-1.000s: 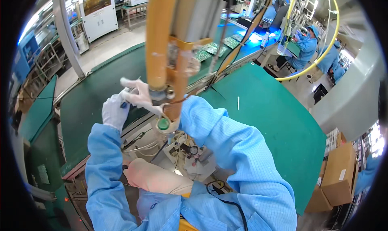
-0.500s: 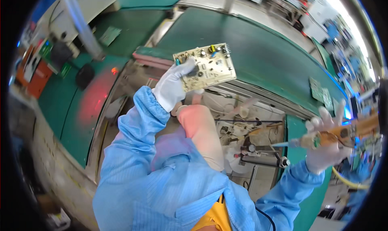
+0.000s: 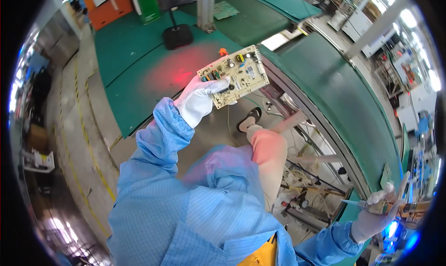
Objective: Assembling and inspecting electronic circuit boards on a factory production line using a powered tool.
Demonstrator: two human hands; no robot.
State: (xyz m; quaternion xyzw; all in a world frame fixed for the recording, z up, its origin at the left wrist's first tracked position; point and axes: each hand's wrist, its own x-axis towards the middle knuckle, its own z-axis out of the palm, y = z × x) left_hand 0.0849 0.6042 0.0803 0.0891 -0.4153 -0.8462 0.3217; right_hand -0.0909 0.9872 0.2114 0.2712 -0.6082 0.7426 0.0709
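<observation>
The left hand (image 3: 199,105), in a white glove, holds a pale circuit board (image 3: 234,75) by its near edge. The thumb (image 3: 218,83) lies on top of the board and the other fingers are folded under it, so the grasp is a firm pinch on one corner. The rest of the board stands out beyond the fingertips, component side up, tilted toward the head camera. Small parts in yellow, green and black sit on its far half.

The right hand (image 3: 377,218), also gloved, is low at the right rim of the view, well apart from the board. Its fingers are closed around a slim tool (image 3: 358,203) with a thin pointed tip, which sticks out to the left of the knuckles. The exact kind of tool I cannot tell, because this corner is bent and bright.

Beyond the left fingertips lies a green mat (image 3: 139,75) with a red glow on it, and a black round stand base (image 3: 177,35) is farther up. Under the board, between the two hands, is the person's knee (image 3: 268,149) and an open frame with loose cables (image 3: 306,182).

I judge that the step in hand is a check of the board, held up for looking. The next move seems to call for bringing board and tool tip close together, while the pinch stays at the edge and off the components.
</observation>
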